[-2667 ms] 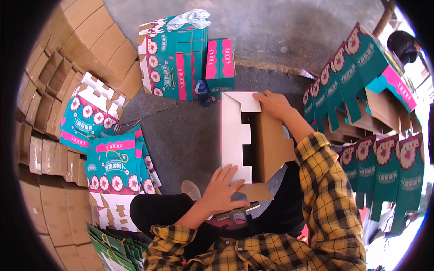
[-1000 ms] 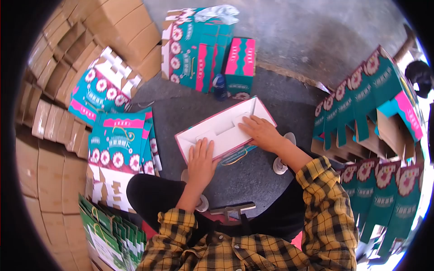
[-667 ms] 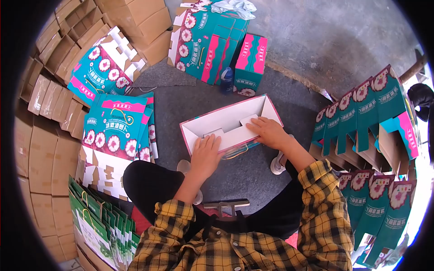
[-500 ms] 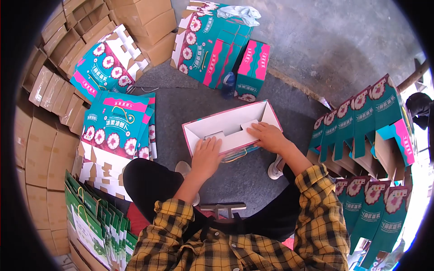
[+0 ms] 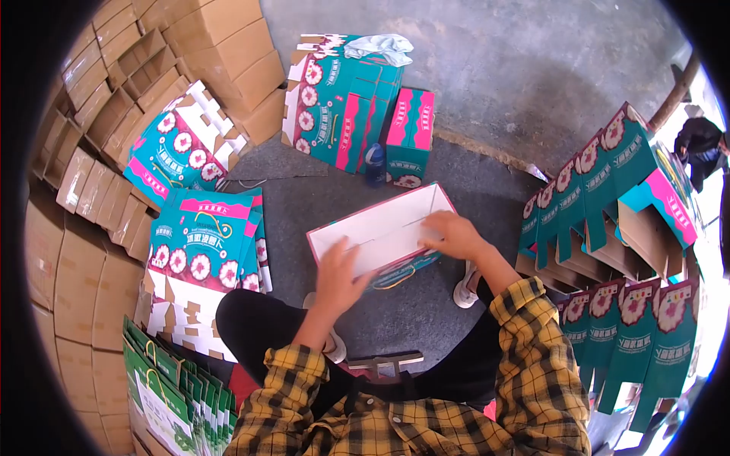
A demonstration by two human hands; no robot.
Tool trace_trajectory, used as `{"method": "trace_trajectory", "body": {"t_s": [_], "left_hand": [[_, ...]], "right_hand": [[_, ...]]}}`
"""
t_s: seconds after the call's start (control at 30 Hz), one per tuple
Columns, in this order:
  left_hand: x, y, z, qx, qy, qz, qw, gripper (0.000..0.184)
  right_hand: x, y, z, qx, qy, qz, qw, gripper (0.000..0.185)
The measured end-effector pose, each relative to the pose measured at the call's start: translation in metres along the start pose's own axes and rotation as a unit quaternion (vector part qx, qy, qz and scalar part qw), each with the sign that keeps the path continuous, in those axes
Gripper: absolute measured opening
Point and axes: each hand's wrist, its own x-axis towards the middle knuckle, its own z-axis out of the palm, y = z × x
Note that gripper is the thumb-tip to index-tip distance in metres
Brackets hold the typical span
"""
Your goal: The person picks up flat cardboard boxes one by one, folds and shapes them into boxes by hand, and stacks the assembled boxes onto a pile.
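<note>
An open-topped gift carton (image 5: 384, 226) with white inner walls and a teal and pink outside stands on the floor in front of me. Its inside bottom looks flat, with a thin seam line across it. A yellow cord handle (image 5: 395, 280) hangs on its near side. My left hand (image 5: 339, 277) is over the near left corner, fingers apart, with the thumb pointing right along the near wall. At the right end, my right hand (image 5: 455, 236) reaches over the rim with fingers stretched inward. Neither hand grips anything that I can see.
Flat teal cartons (image 5: 201, 235) lie stacked at left, with more (image 5: 334, 114) at the back. A closed carton (image 5: 411, 137) and a blue bottle (image 5: 375, 165) stand beyond. Formed cartons (image 5: 593, 182) line the right. Brown boxes (image 5: 99, 281) and green bags (image 5: 179, 395) are left.
The flaps inside the carton have gone from raised to flat. Both hands have drawn back from its middle towards the near left corner and right end. The camera view has shifted slightly.
</note>
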Motion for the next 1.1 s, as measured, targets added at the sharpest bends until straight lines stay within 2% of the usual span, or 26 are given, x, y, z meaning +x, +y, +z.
{"method": "trace_trajectory", "body": {"t_s": [0.03,0.07,0.1,0.17,0.2,0.23,0.27,0.3,0.33,0.37,0.4,0.5,0.53,0.57,0.6,0.63,0.67,0.7,0.77,0.8,0.83,0.9,0.93,1.0,1.03,1.1], "left_hand": [[0.005,-0.005,-0.003,-0.003,-0.005,0.003,1.000,0.052],[0.010,-0.015,-0.006,-0.012,0.072,-0.047,0.996,0.049],[0.015,-0.026,-0.010,-0.019,0.151,-0.099,0.983,0.047],[0.025,-0.070,0.002,-0.053,0.158,-0.243,0.955,0.049],[0.021,-0.105,0.014,-0.052,0.158,-0.246,0.955,0.049],[0.016,-0.144,0.029,-0.165,0.085,-0.316,0.930,0.059],[0.015,-0.162,0.037,-0.274,0.009,-0.379,0.884,0.070],[0.013,-0.159,0.033,-0.274,0.009,-0.379,0.884,0.070],[0.008,-0.150,0.023,-0.404,-0.043,-0.494,0.769,0.080],[0.002,-0.146,0.021,-0.515,-0.094,-0.587,0.618,0.089],[0.000,-0.142,0.025,-0.510,-0.092,-0.601,0.608,0.095],[0.000,-0.140,0.027,-0.512,-0.115,-0.582,0.622,0.093],[-0.002,-0.145,0.034,-0.559,-0.133,-0.529,0.624,0.094],[-0.003,-0.150,0.041,-0.561,-0.134,-0.528,0.623,0.094],[-0.005,-0.156,0.047,-0.569,-0.172,-0.533,0.602,0.093],[-0.006,-0.159,0.049,-0.576,-0.208,-0.537,0.580,0.091],[0.002,-0.130,0.024,-0.524,-0.228,-0.581,0.579,0.087],[0.000,-0.131,0.027,-0.525,-0.225,-0.581,0.579,0.087],[-0.005,-0.132,0.036,-0.543,-0.311,-0.543,0.561,0.086],[-0.009,-0.134,0.038,-0.553,-0.302,-0.554,0.545,0.080],[-0.011,-0.133,0.035,-0.554,-0.302,-0.553,0.544,0.080],[-0.011,-0.130,0.032,-0.550,-0.253,-0.578,0.548,0.062],[-0.010,-0.131,0.032,-0.551,-0.254,-0.576,0.547,0.062],[-0.007,-0.135,0.031,-0.614,-0.229,-0.496,0.571,0.053],[-0.005,-0.128,0.026,-0.613,-0.231,-0.496,0.570,0.053],[0.005,-0.105,0.008,-0.615,-0.127,-0.354,0.694,0.050]], "right_hand": [[0.002,0.006,-0.005,0.012,0.050,0.065,0.997,0.032],[0.004,0.015,-0.007,0.024,0.097,0.127,0.987,0.033],[0.006,0.024,-0.009,0.025,0.094,0.129,0.987,0.033],[0.012,0.049,-0.007,0.113,0.162,0.293,0.936,0.047],[0.011,0.062,0.001,0.114,0.160,0.292,0.936,0.047],[0.010,0.077,0.012,0.228,0.153,0.368,0.888,0.055],[0.010,0.085,0.018,0.338,0.144,0.438,0.821,0.063],[0.011,0.085,0.020,0.337,0.143,0.438,0.821,0.063],[0.013,0.083,0.022,0.403,0.111,0.444,0.792,0.072],[0.014,0.081,0.024,0.467,0.079,0.448,0.758,0.081],[0.015,0.081,0.024,0.467,0.078,0.451,0.756,0.081],[0.011,0.085,0.022,0.456,0.056,0.509,0.728,0.091],[0.007,0.088,0.021,0.474,0.019,0.546,0.690,0.088],[0.004,0.093,0.021,0.491,-0.018,0.579,0.651,0.085],[0.000,0.094,0.026,0.489,-0.017,0.579,0.652,0.085],[-0.007,0.095,0.037,0.486,-0.058,0.565,0.664,0.085],[-0.011,0.092,0.043,0.483,-0.100,0.549,0.675,0.084],[-0.016,0.093,0.043,0.482,-0.101,0.547,0.677,0.084],[-0.026,0.091,0.037,0.513,-0.158,0.545,0.644,0.084],[-0.029,0.090,0.035,0.519,-0.155,0.554,0.632,0.075],[-0.031,0.088,0.028,0.517,-0.155,0.554,0.633,0.075],[-0.035,0.085,0.013,0.532,-0.167,0.546,0.625,0.061],[-0.037,0.086,0.010,0.531,-0.165,0.547,0.626,0.061],[-0.044,0.089,0.005,0.559,-0.087,0.430,0.703,0.051],[-0.035,0.064,-0.019,0.588,-0.067,0.388,0.706,0.044],[-0.036,0.065,-0.023,0.597,0.022,0.393,0.699,0.052]]}}
